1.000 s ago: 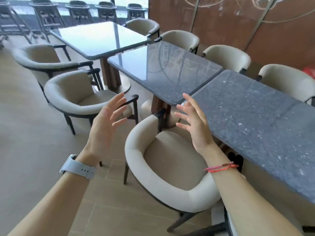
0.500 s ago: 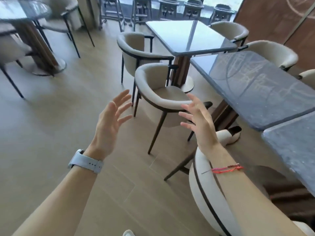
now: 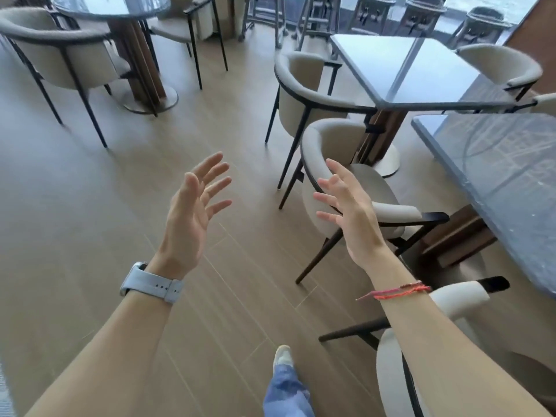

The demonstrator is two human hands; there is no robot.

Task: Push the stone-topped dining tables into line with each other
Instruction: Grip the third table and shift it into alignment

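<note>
Head view: left hand (image 3: 192, 212) and right hand (image 3: 349, 212) are raised over the floor, empty, fingers spread wide, palms turned inward. Judged step: approach, with no push begun. A cream chair (image 3: 313, 152) stands just beyond the right hand. The near stone-topped counter (image 3: 496, 182) lies at 3 o'clock and the far stone-topped counter (image 3: 415, 70) at 1 o'clock, apparently offset. The next move calls for flat palms against a counter edge.
</note>
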